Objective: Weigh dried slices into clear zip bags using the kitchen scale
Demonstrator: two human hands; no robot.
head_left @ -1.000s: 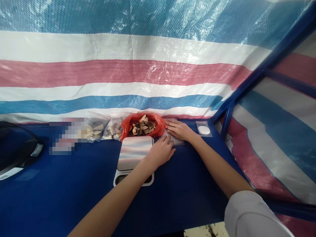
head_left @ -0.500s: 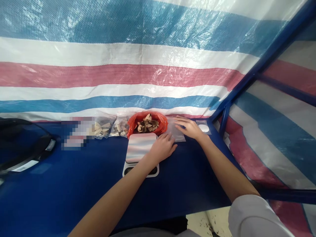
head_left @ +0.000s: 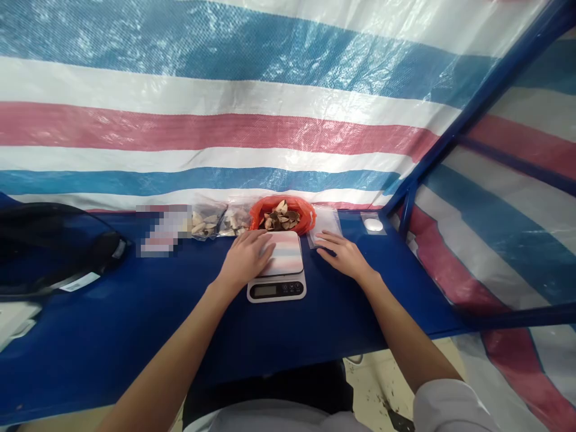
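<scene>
- Far L: black item w/ strap (head_left: 58, 255), on blue table (head_left: 135, 336); pale label on it; type unclear.
- L, nearer edge: white item (head_left: 15, 318), partly out of view.
- Mid-L: pixelated packet (head_left: 164, 231); contents n/a.
- Next: clear bag w/ pale pieces (head_left: 204, 222); beside it, 2nd clear bag (head_left: 234, 222), similar fill. Closures not legible; if unsealed, a knock could spill pcs.
- L hand (head_left: 245, 258): palm down, fingers loosely spread over L edge of scale plate; nothing gripped; contact can't be told. Risk: any pressure there would skew a reading.
- Digital scale (head_left: 276, 288): flat on table, approx. centre, between hands; display faces wearer, no figure legible.
- Red bag (head_left: 283, 213): directly behind scale, mouth wide open, dried pieces (head_left: 281, 217) exposed. Risk: a snagged rim could tip pcs out; bag leaning on plate would add false wt.
- Flat clear bags (head_left: 326, 225): R of red bag; qty unclear. Thin, so likely to slide or cling together if brushed.
- R hand (head_left: 339, 255): open, fingers extended at bags' near edge; no grasp visible, touch uncertain.
- Far R: small clear bag w/ white disc (head_left: 373, 225), near blue frame (head_left: 407, 210).
</scene>
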